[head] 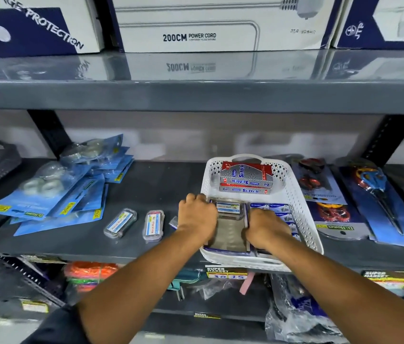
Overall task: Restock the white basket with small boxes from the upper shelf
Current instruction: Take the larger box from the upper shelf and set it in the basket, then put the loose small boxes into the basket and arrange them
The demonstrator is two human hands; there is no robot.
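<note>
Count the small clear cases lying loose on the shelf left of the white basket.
2: left case, right case, side by side. A partly hidden item by the left hand might be another.

Both hands (pixel 197 216) cover part of the clear packs in the white basket (pixel 302 207), the top boxes (pixel 215 23) are cropped, and small label print is unreadable.

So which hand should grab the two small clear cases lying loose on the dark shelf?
Left, probably. The left hand sits at the white perforated basket's left rim, nearest both clear cases; the right hand is inside the basket.
</note>
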